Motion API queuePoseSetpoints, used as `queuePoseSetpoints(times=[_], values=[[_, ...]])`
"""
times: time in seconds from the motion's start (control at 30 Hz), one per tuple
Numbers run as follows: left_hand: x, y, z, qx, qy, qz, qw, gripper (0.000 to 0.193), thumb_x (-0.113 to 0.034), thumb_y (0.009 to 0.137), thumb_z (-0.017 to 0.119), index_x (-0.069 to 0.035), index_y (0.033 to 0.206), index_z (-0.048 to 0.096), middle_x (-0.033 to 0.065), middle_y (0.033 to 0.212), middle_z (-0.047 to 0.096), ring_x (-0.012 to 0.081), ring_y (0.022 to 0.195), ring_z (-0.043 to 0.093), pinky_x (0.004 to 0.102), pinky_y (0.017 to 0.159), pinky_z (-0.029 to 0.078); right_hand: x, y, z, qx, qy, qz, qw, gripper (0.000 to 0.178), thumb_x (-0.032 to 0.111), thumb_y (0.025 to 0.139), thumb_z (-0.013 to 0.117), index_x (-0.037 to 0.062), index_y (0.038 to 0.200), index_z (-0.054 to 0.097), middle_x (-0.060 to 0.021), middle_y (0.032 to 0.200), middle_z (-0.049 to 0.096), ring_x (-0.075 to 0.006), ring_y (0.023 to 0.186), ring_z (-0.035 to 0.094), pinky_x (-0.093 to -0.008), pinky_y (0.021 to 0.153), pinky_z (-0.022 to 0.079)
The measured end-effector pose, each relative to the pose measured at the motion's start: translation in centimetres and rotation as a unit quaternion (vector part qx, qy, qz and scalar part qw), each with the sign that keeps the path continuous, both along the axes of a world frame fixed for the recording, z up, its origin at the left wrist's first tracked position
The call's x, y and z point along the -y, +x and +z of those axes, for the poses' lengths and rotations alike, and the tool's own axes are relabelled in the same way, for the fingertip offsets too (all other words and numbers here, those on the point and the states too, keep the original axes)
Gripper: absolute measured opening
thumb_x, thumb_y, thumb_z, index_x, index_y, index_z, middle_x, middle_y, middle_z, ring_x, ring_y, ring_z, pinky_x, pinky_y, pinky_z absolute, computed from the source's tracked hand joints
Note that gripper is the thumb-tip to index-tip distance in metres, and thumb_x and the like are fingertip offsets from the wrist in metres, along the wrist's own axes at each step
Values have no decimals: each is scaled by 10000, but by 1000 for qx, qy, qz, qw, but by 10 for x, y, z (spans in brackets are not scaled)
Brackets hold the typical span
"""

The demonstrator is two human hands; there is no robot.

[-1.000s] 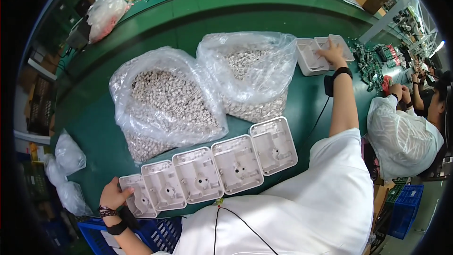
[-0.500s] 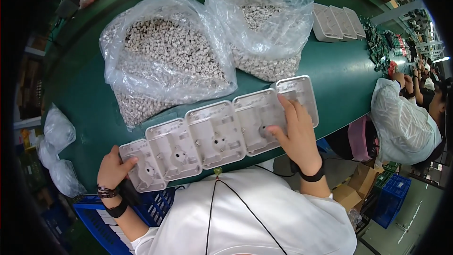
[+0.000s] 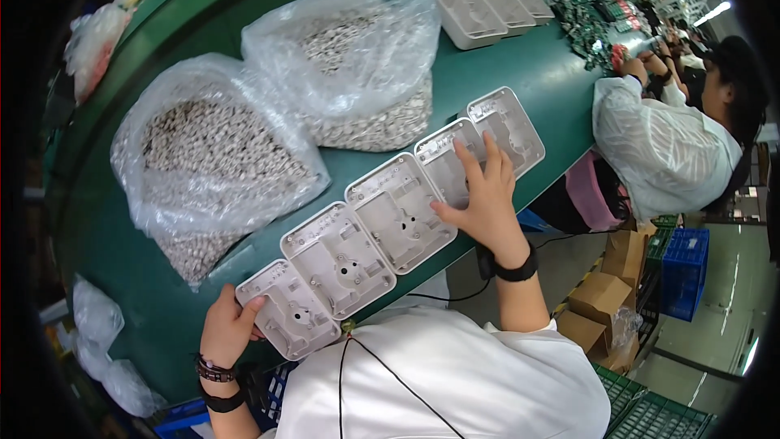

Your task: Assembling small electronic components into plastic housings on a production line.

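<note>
Several pale grey plastic housings, open side up, stand edge to edge in a slanting row along the near edge of the green bench. My left hand (image 3: 227, 329) grips the outer end of the nearest left housing (image 3: 291, 327), thumb over its rim and fingers down its outer side. Toward the other end, my right hand (image 3: 489, 205) is spread over the second housing from the right (image 3: 435, 151), fingertips at its inside and rim. Whether those fingertips press on it is hard to tell. The far right housing (image 3: 520, 132) sits slightly offset from its neighbour.
Behind the row stand two clear bags, a left bag (image 3: 207, 146) and a right bag (image 3: 345, 49), full of small pale parts. More housings (image 3: 467, 20) lie at the back right, near green circuit boards (image 3: 577, 28). A co-worker (image 3: 666, 126) sits at the right beside cardboard boxes (image 3: 605, 301).
The view has turned, so the row now slants more steeply and the bags appear farther left. My right hand's fingers have spread wider. My left hand stays at the row's left end.
</note>
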State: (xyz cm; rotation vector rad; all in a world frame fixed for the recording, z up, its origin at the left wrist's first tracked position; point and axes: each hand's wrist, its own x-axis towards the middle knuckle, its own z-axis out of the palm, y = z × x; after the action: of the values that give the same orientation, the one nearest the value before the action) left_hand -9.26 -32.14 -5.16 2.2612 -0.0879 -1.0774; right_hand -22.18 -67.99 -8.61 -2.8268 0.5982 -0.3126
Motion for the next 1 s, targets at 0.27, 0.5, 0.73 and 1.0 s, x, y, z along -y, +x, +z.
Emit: queuePoseSetpoints(times=[0.27, 0.5, 0.73, 1.0], values=[[28, -6, -17, -97, -78, 42, 991, 345, -256, 879, 577, 25, 1006, 420, 118, 671, 593, 180, 513, 624, 240, 406, 474, 175, 2, -23, 16, 15, -17, 1000, 791, 336, 606, 756, 178, 1311, 433, -257, 1364, 311, -424, 1235, 311, -447, 1027, 271], [17, 7, -29, -183, -123, 54, 974, 411, -254, 878, 579, 25, 1129, 411, 111, 711, 603, 168, 509, 620, 230, 410, 478, 313, 57, -30, -79, 121, -50, 988, 798, 291, 658, 774, 128, 1343, 398, -88, 827, 574, -154, 638, 538, -276, 542, 419], [18, 6, -18, -173, -123, 35, 977, 379, -296, 861, 608, 9, 1006, 436, 96, 698, 613, 146, 567, 633, 221, 449, 469, 289, 67, -24, 63, -233, -87, 966, 557, 282, 734, 718, 84, 1216, 522, -144, 972, 595, -301, 909, 548, -383, 783, 437], [8, 3, -29, -231, -160, 86, 956, 342, -275, 884, 573, -25, 1040, 398, 100, 780, 616, 166, 595, 636, 236, 477, 473, -78, 36, 34, -22, 239, 360, 902, 334, 151, 710, 697, 29, 981, 545, -91, 819, 554, -257, 758, 533, -349, 702, 404]])
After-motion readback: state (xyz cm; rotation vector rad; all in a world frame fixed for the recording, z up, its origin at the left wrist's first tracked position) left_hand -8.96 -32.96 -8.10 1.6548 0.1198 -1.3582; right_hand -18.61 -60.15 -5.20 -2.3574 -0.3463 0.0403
